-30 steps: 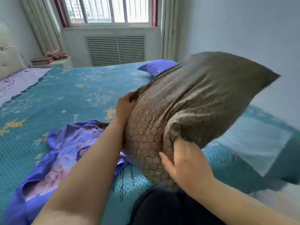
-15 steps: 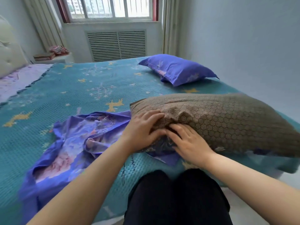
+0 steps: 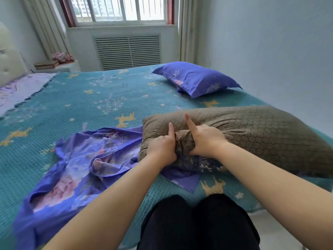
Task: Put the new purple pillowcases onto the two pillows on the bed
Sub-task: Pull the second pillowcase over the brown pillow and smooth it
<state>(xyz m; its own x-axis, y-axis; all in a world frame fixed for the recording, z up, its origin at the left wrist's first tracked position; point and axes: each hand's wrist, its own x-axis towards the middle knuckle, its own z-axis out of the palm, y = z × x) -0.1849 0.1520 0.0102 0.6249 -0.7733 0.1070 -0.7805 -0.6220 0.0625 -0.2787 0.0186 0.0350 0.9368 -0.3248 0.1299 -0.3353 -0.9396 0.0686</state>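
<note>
Open bedspread (image 3: 75,109) beyond (pillowcase (image 3: 77,159) left)

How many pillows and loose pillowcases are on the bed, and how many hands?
Purple pillow: 1
Brown pillow: 1
Loose purple pillowcase: 1
Hands: 2, left hand and right hand, both gripping the brown pillow's bunched edge
Total: 5

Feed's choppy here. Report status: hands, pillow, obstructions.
Left hand and right hand both clamped on brown pillow, bunching its near edge. Purple pillowcase loose beside it, partly underneath. Far pillow already covered. Nothing blocking.
</note>
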